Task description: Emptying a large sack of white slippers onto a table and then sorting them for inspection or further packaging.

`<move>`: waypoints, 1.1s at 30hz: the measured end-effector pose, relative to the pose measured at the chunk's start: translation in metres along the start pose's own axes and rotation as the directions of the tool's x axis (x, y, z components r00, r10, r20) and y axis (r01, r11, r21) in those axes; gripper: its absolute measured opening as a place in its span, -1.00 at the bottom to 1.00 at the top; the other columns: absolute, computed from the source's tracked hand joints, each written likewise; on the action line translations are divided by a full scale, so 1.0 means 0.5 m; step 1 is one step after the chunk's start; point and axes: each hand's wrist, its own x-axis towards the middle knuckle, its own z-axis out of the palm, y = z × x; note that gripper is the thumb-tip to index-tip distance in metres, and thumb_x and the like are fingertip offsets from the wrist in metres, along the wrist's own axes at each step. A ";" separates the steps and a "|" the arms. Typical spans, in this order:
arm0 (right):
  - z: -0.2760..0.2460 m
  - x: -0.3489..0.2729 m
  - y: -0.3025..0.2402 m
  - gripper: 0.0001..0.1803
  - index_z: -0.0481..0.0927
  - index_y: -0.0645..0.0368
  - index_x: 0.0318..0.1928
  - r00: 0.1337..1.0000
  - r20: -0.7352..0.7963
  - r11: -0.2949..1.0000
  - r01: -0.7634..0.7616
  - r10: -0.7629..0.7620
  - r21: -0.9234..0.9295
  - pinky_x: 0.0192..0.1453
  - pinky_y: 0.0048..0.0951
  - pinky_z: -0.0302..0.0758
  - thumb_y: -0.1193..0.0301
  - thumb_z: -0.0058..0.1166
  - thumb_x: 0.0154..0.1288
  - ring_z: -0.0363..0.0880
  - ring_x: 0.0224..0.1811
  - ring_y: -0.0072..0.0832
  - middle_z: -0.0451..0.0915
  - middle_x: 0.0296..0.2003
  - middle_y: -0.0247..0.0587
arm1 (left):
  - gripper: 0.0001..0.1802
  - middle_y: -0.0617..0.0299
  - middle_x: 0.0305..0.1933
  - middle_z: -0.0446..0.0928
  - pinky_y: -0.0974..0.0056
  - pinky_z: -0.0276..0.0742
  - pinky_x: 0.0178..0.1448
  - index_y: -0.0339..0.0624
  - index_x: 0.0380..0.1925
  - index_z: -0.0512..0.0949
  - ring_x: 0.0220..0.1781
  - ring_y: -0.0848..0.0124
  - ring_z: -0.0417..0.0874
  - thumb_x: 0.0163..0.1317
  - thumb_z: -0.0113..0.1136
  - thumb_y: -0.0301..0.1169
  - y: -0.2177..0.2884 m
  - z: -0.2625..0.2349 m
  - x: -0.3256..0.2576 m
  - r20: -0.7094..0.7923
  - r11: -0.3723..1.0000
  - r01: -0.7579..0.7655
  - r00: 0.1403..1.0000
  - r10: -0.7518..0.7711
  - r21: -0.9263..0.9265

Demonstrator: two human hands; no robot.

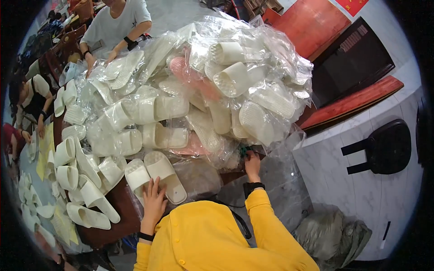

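Observation:
A pair of cream slippers (pixel 165 175) lies side by side at the table's near edge, soles down, with textured insoles. My left hand (pixel 154 202) rests on the near part of the pair, fingers spread and stretched out. To the right, my right hand (pixel 252 165) reaches to the near edge of the heap, its fingers closed at a small dark green thing (pixel 244 151) whose kind I cannot make out. Clear plastic film lies around that hand and partly covers what is there. Just beyond both hands rise many bagged slippers (pixel 165 135).
Loose white slippers (pixel 92 194) lie at the left on the brown table (pixel 131 221). A pink slipper (pixel 194 79) shows within the bagged heap. Across the table a person (pixel 120 27) touches the heap; others sit at far left. A black stool (pixel 389 147) and grey sacks (pixel 332 232) stand right.

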 end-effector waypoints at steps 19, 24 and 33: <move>-0.022 0.015 0.003 -0.90 0.51 0.19 -0.27 0.986 -0.059 0.986 0.151 -0.156 -0.070 -0.20 -0.04 0.45 0.52 0.06 0.17 0.52 -0.23 0.07 0.53 -0.21 0.03 | -0.31 0.10 0.50 -0.06 -0.33 -0.09 0.44 -0.01 0.16 0.43 0.54 -0.01 -0.13 -0.08 0.36 -0.46 -0.010 0.024 0.003 -0.055 0.999 -0.035 0.998 0.033 -0.032; -0.069 0.032 -0.010 -0.83 0.52 0.19 -0.18 0.985 0.029 0.985 0.170 -0.171 0.039 -0.15 -0.03 0.45 0.52 0.03 0.19 0.51 -0.22 0.11 0.53 -0.19 0.07 | -0.29 0.12 0.50 -0.04 -0.33 -0.13 0.44 -0.01 0.19 0.41 0.53 0.00 -0.11 -0.08 0.33 -0.47 -0.015 0.030 0.000 -0.062 0.999 -0.026 0.998 0.023 -0.039; -0.037 0.022 -0.017 -0.79 0.62 0.09 -0.19 0.954 0.053 0.953 0.299 -0.297 -0.048 -0.18 -0.13 0.51 0.48 0.13 0.09 0.57 -0.24 -0.02 0.57 -0.28 -0.03 | -0.29 0.13 0.51 -0.05 -0.33 -0.15 0.45 0.01 0.20 0.41 0.54 0.04 -0.12 -0.08 0.33 -0.46 -0.016 0.026 0.001 -0.025 0.999 -0.006 1.000 0.005 -0.050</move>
